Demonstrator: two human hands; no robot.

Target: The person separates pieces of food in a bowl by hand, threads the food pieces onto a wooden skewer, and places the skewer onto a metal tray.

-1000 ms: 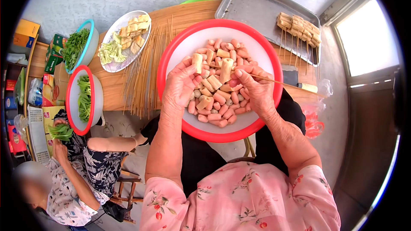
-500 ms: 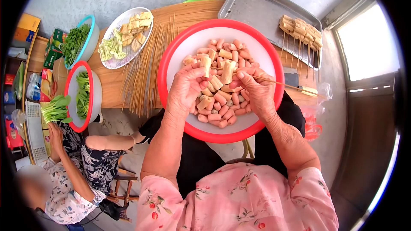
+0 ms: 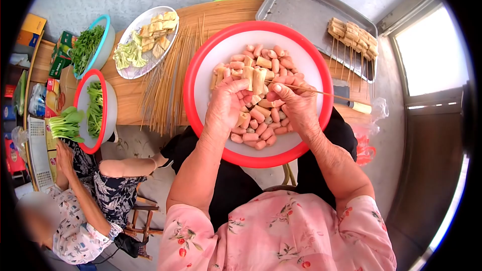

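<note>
Two tan rolls [image 3: 254, 79], side by side, sit at the fingertips of the left hand [image 3: 226, 104], its thumb and fingers pinched on the left one. Closed around a skewer [image 3: 321, 93] are the fingers of the right hand [image 3: 301, 110]; the skewer runs into the right roll, though whether it reaches the left is hidden. Both hands work above the middle of a red-rimmed basin [image 3: 251, 160] of pink sausages [image 3: 262, 116] and more rolls, which overlaps the near edge of the wooden table [image 3: 128, 108].

Finished skewers of rolls [image 3: 353, 38] line the right end of a metal tray [image 3: 296, 11] at the table's far right corner. A knife [image 3: 359, 107] lies toward the right edge. Loose skewers [image 3: 173, 73] spread between the basin and an oval plate [image 3: 131, 73] of cut food. At the left edge, beside two bowls of greens, a seated person [image 3: 83, 211] holds a leafy bunch [image 3: 67, 124].
</note>
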